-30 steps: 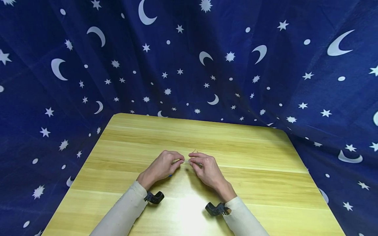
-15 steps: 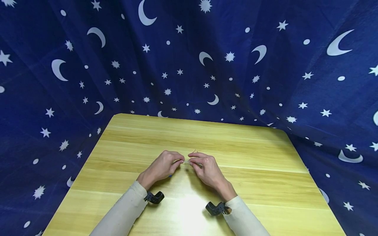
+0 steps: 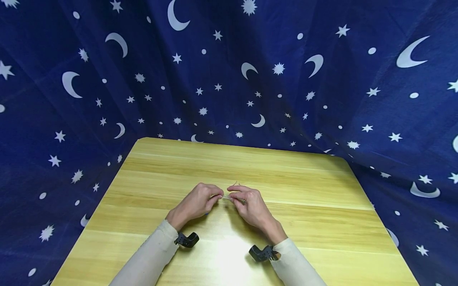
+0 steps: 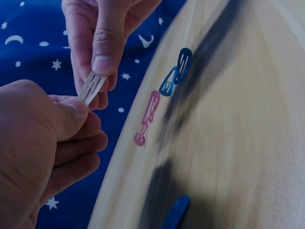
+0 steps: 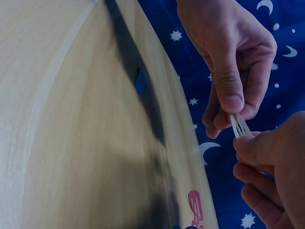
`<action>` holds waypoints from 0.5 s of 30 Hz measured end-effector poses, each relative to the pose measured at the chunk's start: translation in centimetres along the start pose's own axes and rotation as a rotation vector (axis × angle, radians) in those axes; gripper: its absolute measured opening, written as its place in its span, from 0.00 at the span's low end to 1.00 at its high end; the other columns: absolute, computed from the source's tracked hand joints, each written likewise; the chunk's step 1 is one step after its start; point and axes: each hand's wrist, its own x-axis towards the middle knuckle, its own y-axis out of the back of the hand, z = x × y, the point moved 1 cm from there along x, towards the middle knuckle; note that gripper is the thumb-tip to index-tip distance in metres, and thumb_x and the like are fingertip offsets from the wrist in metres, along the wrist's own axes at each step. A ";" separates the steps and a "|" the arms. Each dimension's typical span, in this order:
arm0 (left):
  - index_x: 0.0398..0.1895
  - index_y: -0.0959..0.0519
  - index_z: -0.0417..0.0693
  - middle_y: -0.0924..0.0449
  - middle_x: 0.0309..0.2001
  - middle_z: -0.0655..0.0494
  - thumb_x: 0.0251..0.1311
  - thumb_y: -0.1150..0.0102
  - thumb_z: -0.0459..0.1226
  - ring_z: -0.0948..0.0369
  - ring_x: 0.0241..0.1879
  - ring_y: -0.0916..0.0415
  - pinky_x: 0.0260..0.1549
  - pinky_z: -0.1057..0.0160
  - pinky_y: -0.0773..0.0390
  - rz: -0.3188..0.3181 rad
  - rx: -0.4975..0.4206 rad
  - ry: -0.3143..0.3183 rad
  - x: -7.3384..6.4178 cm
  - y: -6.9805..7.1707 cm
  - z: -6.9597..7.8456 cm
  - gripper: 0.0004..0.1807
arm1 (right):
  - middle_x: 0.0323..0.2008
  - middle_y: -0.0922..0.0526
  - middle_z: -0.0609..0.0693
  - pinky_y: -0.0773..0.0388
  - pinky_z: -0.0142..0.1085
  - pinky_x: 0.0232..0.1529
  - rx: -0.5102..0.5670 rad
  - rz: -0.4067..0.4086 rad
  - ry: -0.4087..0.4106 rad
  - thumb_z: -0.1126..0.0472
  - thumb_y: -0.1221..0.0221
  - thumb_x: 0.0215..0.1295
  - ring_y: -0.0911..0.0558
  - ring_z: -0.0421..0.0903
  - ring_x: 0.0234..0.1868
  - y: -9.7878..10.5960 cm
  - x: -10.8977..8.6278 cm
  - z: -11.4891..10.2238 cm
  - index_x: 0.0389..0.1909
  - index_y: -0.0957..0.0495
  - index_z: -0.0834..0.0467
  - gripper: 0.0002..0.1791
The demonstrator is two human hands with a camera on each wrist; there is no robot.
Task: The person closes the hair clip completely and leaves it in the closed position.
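A white snap hair clip is held in the air between my two hands. My left hand pinches one end of it between thumb and fingers. The other end is pinched by my right hand. Fingertips hide both ends of the clip. Beyond the hands, in the left wrist view, a pink hair clip, a smaller-looking pink piece, a blue clip and a dark blue clip form a row. Whether they are linked, I cannot tell.
A separate blue hair clip lies on the wooden table, mostly hidden by my left hand in the head view. A dark blue curtain with moons and stars stands behind the table. Black wrist cameras sit under both wrists.
Both hands stay in nearly the same place, still pinching the white hair clip. The right index finger shifts very slightly to the left.
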 end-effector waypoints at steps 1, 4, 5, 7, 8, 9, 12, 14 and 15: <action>0.42 0.09 0.43 0.06 0.41 0.55 0.75 0.35 0.29 0.62 0.42 0.09 0.45 0.62 0.09 -0.001 -0.001 -0.001 0.0 0.0 0.0 0.06 | 0.55 0.08 0.56 0.13 0.50 0.63 0.003 -0.001 0.001 0.70 0.30 0.70 0.10 0.56 0.60 0.0 0.0 0.0 0.43 0.07 0.61 0.06; 0.42 0.09 0.43 0.06 0.41 0.54 0.75 0.34 0.29 0.62 0.42 0.09 0.45 0.62 0.09 -0.002 -0.002 -0.005 0.0 0.0 -0.1 0.06 | 0.55 0.08 0.56 0.12 0.50 0.62 0.012 -0.002 0.000 0.70 0.30 0.70 0.09 0.56 0.60 0.0 0.0 0.0 0.43 0.07 0.60 0.06; 0.42 0.09 0.43 0.06 0.41 0.55 0.75 0.34 0.29 0.62 0.42 0.09 0.45 0.63 0.09 -0.002 -0.004 -0.005 0.0 0.0 -0.1 0.06 | 0.55 0.08 0.56 0.12 0.50 0.62 0.013 -0.002 0.000 0.70 0.30 0.70 0.09 0.56 0.60 0.0 0.0 0.0 0.43 0.06 0.60 0.06; 0.42 0.09 0.43 0.06 0.41 0.55 0.75 0.34 0.29 0.62 0.42 0.09 0.44 0.63 0.09 -0.002 -0.004 -0.005 0.0 0.0 -0.1 0.06 | 0.55 0.08 0.55 0.12 0.49 0.62 0.013 -0.002 0.000 0.70 0.30 0.70 0.09 0.55 0.59 0.0 0.0 0.0 0.43 0.06 0.60 0.06; 0.42 0.09 0.43 0.06 0.41 0.55 0.75 0.34 0.29 0.62 0.41 0.09 0.44 0.63 0.10 -0.002 -0.004 -0.004 0.0 0.0 -0.1 0.06 | 0.55 0.08 0.55 0.12 0.49 0.62 0.014 -0.001 0.000 0.70 0.30 0.70 0.09 0.55 0.59 0.0 0.0 0.0 0.43 0.06 0.60 0.06; 0.41 0.09 0.43 0.06 0.41 0.55 0.75 0.34 0.29 0.62 0.41 0.09 0.44 0.63 0.10 -0.002 -0.004 -0.003 0.0 0.0 -0.1 0.06 | 0.55 0.08 0.55 0.12 0.49 0.62 0.014 -0.001 0.001 0.70 0.30 0.70 0.09 0.55 0.59 0.0 0.0 0.0 0.43 0.06 0.60 0.06; 0.41 0.09 0.43 0.06 0.41 0.54 0.75 0.35 0.29 0.62 0.41 0.09 0.44 0.63 0.10 -0.005 -0.009 0.001 0.1 0.0 -0.1 0.06 | 0.55 0.08 0.55 0.12 0.49 0.62 0.015 0.000 0.003 0.70 0.29 0.70 0.09 0.55 0.59 0.0 0.0 0.1 0.44 0.06 0.61 0.06; 0.41 0.10 0.42 0.06 0.41 0.53 0.74 0.35 0.28 0.62 0.41 0.09 0.44 0.63 0.10 -0.008 -0.015 0.004 0.1 -0.1 0.0 0.06 | 0.55 0.08 0.55 0.12 0.49 0.62 0.014 -0.001 0.003 0.70 0.29 0.70 0.09 0.55 0.60 0.0 0.0 0.1 0.44 0.06 0.60 0.06; 0.41 0.10 0.42 0.06 0.41 0.53 0.74 0.34 0.28 0.62 0.41 0.09 0.44 0.63 0.10 -0.008 -0.017 0.005 0.1 -0.1 0.0 0.06 | 0.55 0.08 0.55 0.12 0.49 0.62 0.014 -0.001 0.002 0.70 0.29 0.70 0.09 0.55 0.60 0.0 0.0 0.1 0.44 0.06 0.60 0.06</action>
